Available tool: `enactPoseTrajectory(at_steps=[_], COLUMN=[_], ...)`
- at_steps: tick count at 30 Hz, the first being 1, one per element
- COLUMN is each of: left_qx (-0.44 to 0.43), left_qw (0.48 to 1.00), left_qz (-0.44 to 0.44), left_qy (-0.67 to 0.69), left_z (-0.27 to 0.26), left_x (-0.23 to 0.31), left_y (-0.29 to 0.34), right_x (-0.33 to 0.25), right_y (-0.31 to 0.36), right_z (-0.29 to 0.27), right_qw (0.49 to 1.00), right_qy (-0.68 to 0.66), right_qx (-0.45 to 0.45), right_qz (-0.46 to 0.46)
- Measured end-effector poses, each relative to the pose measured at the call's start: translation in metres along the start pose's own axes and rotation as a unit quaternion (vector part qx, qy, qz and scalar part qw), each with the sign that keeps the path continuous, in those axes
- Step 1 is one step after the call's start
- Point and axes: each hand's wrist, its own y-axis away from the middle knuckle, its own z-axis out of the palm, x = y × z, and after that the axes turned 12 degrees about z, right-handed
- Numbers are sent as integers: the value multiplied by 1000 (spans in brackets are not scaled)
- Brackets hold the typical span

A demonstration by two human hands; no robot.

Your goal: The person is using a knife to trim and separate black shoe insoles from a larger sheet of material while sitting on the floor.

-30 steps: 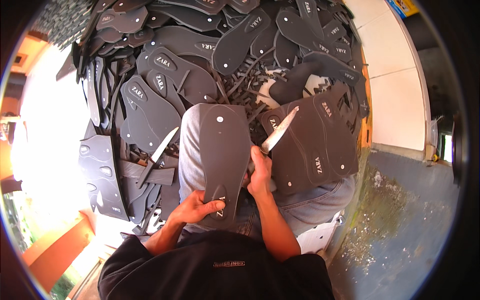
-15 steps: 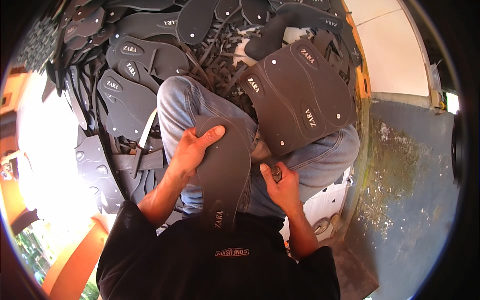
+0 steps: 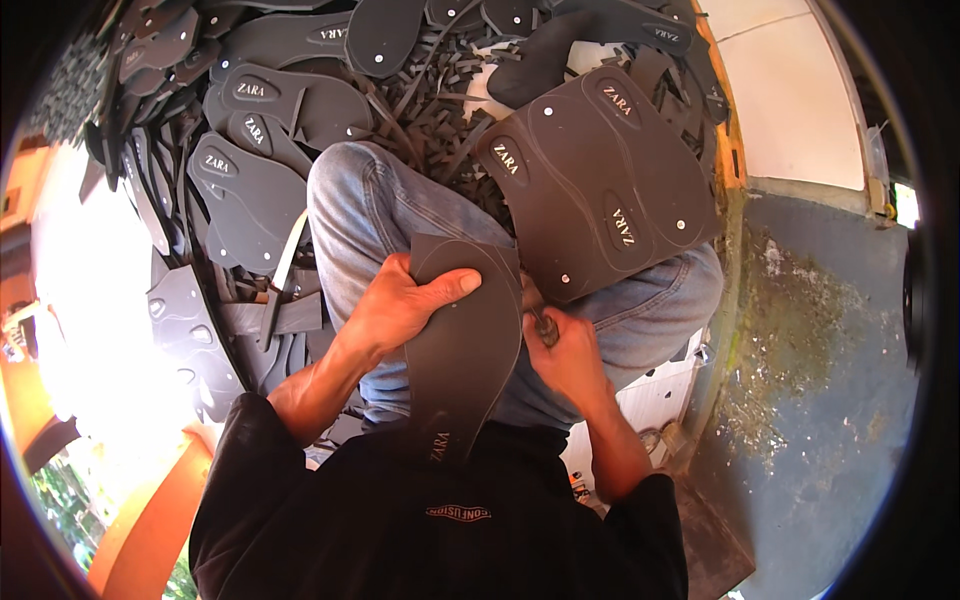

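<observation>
A dark grey foam sole piece [image 3: 462, 330], with a sole outline on its face, lies lengthwise over my lap. My left hand [image 3: 405, 305] grips its left edge, thumb on top and fingers underneath. Close to the piece's right edge, my right hand [image 3: 567, 350] is closed around a tool with a short dark rounded handle [image 3: 545, 328]. The tool's working end is mostly hidden, so I cannot make out its kind. Over my right knee rests a larger foam sheet [image 3: 590, 190] with several sole outlines and small white dots.
Cut foam soles [image 3: 240, 215] are heaped beyond my left knee. Narrow foam offcuts [image 3: 430, 130] cover the floor ahead. A strap-like strip [image 3: 285, 260] lies beside my left knee. At the right are a yellowish ledge [image 3: 735, 230] and a stained grey floor [image 3: 800, 330].
The sole piece and my left hand have shifted slightly right. My right hand has turned and moved up a little, bringing the tool closer to the piece's right edge.
</observation>
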Motion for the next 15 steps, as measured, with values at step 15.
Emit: enactPoseTrajectory(at_steps=[15], left_qx=[-20], left_qw=[999], left_qz=[-48], left_qy=[15], left_z=[12], left_x=[-12], left_y=[-28], right_x=[-34], right_y=[-64], right_z=[-38], right_qw=[934], right_qy=[-327], right_qx=[-141], right_qz=[32])
